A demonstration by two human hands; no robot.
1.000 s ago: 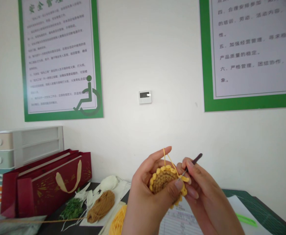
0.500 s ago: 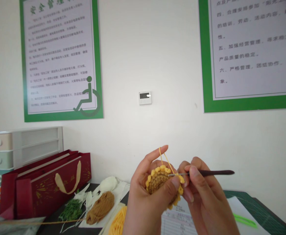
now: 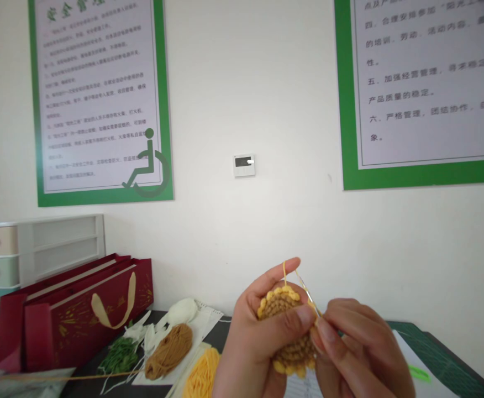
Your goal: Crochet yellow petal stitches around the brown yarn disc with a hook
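My left hand (image 3: 262, 337) pinches a round crochet piece (image 3: 281, 307), brown in the middle with a bumpy yellow edge. Yellow yarn (image 3: 284, 272) loops over its raised index finger. Closed around a crochet hook (image 3: 309, 294), my right hand (image 3: 353, 348) sits against the right edge of the piece. The hook's metal shaft points up and left toward the yarn at the index finger; its dark handle is hidden behind the fingers. Left of the hands lie a yellow yarn skein (image 3: 203, 373) and a brown yarn ball (image 3: 169, 351).
Dark red gift bags (image 3: 80, 315) stand at the left before a drawer unit (image 3: 59, 237). White yarn (image 3: 183, 311) and green yarn (image 3: 120, 355) lie nearby. At the right are a green cutting mat (image 3: 436, 354) and a bright green object (image 3: 419, 373) on paper. Behind is a wall with posters.
The hook has swung from nearly level to steeply upright, its tip now up by the yarn. Both hands have shifted slightly right, and my right hand has turned, hiding the handle.
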